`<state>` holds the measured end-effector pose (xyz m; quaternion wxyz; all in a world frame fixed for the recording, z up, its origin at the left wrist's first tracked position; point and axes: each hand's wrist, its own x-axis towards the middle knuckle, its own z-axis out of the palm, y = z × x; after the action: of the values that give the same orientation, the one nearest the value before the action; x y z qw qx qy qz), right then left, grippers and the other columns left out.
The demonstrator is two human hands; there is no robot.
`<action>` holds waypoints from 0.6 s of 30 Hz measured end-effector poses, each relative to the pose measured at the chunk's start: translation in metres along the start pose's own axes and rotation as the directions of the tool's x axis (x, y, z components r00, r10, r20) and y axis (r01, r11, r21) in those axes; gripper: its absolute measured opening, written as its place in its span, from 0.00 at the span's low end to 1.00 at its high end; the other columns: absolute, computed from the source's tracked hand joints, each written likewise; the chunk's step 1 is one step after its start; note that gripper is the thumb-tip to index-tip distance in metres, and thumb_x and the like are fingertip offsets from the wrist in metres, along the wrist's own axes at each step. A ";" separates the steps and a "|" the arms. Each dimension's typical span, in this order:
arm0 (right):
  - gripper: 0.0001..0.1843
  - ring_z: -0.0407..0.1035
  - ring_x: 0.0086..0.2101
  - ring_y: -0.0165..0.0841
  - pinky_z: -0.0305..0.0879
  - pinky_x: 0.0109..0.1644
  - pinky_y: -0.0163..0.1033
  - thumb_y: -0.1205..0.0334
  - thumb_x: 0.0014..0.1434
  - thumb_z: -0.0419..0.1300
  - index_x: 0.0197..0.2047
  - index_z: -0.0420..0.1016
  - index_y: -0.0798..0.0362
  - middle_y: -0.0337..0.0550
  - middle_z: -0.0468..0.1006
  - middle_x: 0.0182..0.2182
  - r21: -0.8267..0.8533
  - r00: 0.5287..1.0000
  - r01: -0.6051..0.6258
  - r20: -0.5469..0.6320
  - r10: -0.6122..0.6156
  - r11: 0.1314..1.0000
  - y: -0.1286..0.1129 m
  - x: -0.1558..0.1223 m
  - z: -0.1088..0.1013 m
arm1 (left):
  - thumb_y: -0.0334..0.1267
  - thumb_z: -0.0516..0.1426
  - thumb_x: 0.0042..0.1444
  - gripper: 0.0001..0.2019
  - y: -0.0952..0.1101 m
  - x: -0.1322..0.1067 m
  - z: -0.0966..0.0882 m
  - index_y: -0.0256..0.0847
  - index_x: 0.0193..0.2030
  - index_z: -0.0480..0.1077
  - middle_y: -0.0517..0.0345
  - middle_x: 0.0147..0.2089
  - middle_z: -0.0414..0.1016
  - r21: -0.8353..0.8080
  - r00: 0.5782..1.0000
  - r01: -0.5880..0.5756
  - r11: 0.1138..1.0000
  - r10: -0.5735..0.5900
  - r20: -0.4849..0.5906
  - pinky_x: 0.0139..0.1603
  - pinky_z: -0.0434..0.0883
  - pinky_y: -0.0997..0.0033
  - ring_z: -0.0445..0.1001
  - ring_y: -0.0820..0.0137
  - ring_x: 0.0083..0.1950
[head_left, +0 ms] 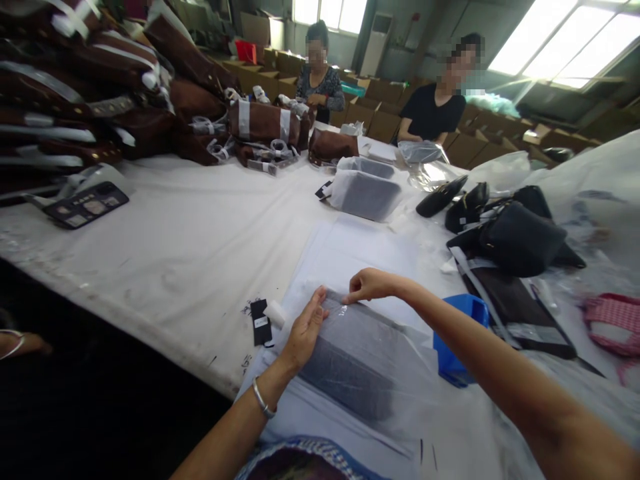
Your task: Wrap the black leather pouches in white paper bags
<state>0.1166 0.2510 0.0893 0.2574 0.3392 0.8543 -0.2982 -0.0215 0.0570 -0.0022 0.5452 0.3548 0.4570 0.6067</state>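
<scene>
Packet point(357, 363) on counter point(190, 267), near side; I'd guess light, soft, slick. My right hand point(370, 285) pinches its far edge; left hand point(305, 333), just apart, touches left edge, grip unclear. Best held by edges.

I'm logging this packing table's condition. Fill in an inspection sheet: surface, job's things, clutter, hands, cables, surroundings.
Surface: white-covered table, creased, with dark marks near its front edge.
Job's things: dark item under translucent wrap, on white sheets; black tag beside it.
Clutter: piled brown bags far left; phone-like item before them; black bags and blue container to the right.
Hands: left hand at the wrapped item's left end; right hand at its far edge, fingers curled; grip unclear.
Cables: nothing seen.
Surroundings: two people across the table; cardboard boxes behind; another person's hand at the left edge.
</scene>
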 end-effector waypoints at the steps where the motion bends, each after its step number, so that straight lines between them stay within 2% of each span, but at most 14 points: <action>1: 0.26 0.72 0.27 0.35 0.65 0.31 0.35 0.35 0.55 0.61 0.33 0.80 0.51 0.40 0.78 0.24 0.071 1.000 0.000 -0.012 0.001 0.998 0.009 0.000 0.003 | 0.49 0.48 0.67 0.26 0.000 0.000 0.000 0.50 0.69 0.54 0.56 0.73 0.50 0.003 1.000 -0.002 1.000 0.002 0.000 0.69 0.61 0.55 0.51 0.61 0.73; 3: 0.20 0.74 0.30 0.36 0.68 0.36 0.37 0.42 0.61 0.59 0.37 0.81 0.51 0.41 0.80 0.29 0.102 0.981 -0.021 -0.191 0.040 0.995 0.018 -0.007 0.013 | 0.50 0.48 0.67 0.25 0.000 0.000 0.000 0.50 0.69 0.54 0.55 0.73 0.50 0.005 1.000 -0.007 1.000 0.007 -0.005 0.69 0.61 0.55 0.51 0.61 0.73; 4: 0.17 0.75 0.33 0.37 0.70 0.40 0.39 0.47 0.63 0.58 0.41 0.80 0.51 0.43 0.81 0.34 0.088 0.940 -0.034 -0.335 0.062 0.995 0.017 -0.013 0.022 | 0.50 0.48 0.67 0.26 0.000 0.000 0.000 0.49 0.69 0.55 0.55 0.73 0.51 0.007 1.000 -0.008 1.000 0.008 -0.007 0.69 0.61 0.55 0.51 0.61 0.73; 6: 0.16 0.74 0.45 0.39 0.68 0.51 0.42 0.55 0.66 0.55 0.53 0.75 0.51 0.47 0.78 0.48 0.047 0.804 -0.012 -0.594 0.037 0.999 0.008 -0.029 0.044 | 0.50 0.48 0.66 0.26 0.000 0.000 0.000 0.49 0.69 0.55 0.55 0.73 0.51 0.015 1.000 -0.008 1.000 0.008 -0.007 0.69 0.61 0.55 0.51 0.61 0.73; 7: 0.19 0.70 0.51 0.40 0.65 0.57 0.44 0.55 0.67 0.54 0.59 0.70 0.51 0.48 0.73 0.55 0.009 0.747 0.027 -0.665 -0.015 1.000 0.000 -0.037 0.058 | 0.50 0.49 0.66 0.26 -0.001 0.000 0.000 0.49 0.69 0.55 0.55 0.73 0.51 0.022 1.000 -0.009 1.000 0.009 -0.006 0.69 0.61 0.56 0.51 0.61 0.73; 9: 0.28 0.59 0.61 0.41 0.57 0.65 0.47 0.51 0.67 0.54 0.66 0.60 0.52 0.50 0.64 0.63 -0.108 0.691 0.119 -0.705 -0.160 0.987 -0.015 -0.049 0.085 | 0.50 0.49 0.66 0.26 -0.001 0.000 0.001 0.48 0.69 0.55 0.55 0.73 0.51 0.044 1.000 -0.018 0.999 0.019 -0.005 0.69 0.61 0.56 0.51 0.61 0.73; 10: 0.32 0.54 0.63 0.42 0.53 0.67 0.50 0.47 0.66 0.55 0.68 0.56 0.53 0.52 0.60 0.65 -0.165 0.690 0.144 -0.690 -0.219 0.976 -0.021 -0.053 0.096 | 0.50 0.49 0.66 0.26 -0.002 0.000 0.001 0.48 0.69 0.55 0.54 0.73 0.52 0.058 1.000 -0.026 0.998 0.026 -0.006 0.69 0.61 0.56 0.51 0.62 0.73; 11: 0.36 0.50 0.65 0.44 0.50 0.69 0.52 0.45 0.65 0.55 0.69 0.53 0.55 0.53 0.57 0.66 -0.205 0.709 0.154 -0.659 -0.252 0.967 -0.024 -0.054 0.105 | 0.51 0.49 0.66 0.26 -0.003 0.000 0.001 0.47 0.68 0.56 0.54 0.73 0.52 0.072 0.999 -0.033 0.997 0.034 -0.008 0.69 0.60 0.56 0.52 0.62 0.72; 13: 0.39 0.48 0.66 0.45 0.48 0.69 0.54 0.43 0.65 0.55 0.70 0.51 0.58 0.55 0.55 0.66 -0.213 0.743 0.150 -0.621 -0.252 0.966 -0.024 -0.054 0.115 | 0.51 0.49 0.66 0.26 -0.004 0.000 0.002 0.46 0.68 0.57 0.53 0.72 0.53 0.104 0.999 -0.046 0.993 0.047 -0.009 0.69 0.61 0.56 0.53 0.62 0.72; 16: 0.30 0.59 0.61 0.42 0.56 0.66 0.50 0.48 0.69 0.51 0.67 0.59 0.57 0.54 0.65 0.62 -0.074 0.757 0.133 -0.636 -0.150 0.988 -0.015 -0.059 0.114 | 0.52 0.49 0.65 0.26 -0.003 0.001 0.001 0.44 0.67 0.58 0.52 0.71 0.56 0.163 0.998 -0.046 0.986 0.051 -0.024 0.67 0.63 0.57 0.56 0.62 0.71; 18: 0.23 0.66 0.56 0.41 0.62 0.62 0.48 0.53 0.70 0.50 0.63 0.66 0.56 0.51 0.71 0.57 0.021 0.712 0.093 -0.700 -0.052 0.995 -0.010 -0.071 0.113 | 0.52 0.50 0.65 0.26 0.003 0.003 0.001 0.44 0.66 0.60 0.51 0.70 0.59 0.248 0.997 -0.054 0.967 0.066 -0.042 0.67 0.63 0.56 0.59 0.61 0.69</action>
<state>0.1818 0.1375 0.0600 -0.1052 0.3998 0.8923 -0.1812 -0.0224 0.0596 0.0010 0.4666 0.4182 0.5314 0.5701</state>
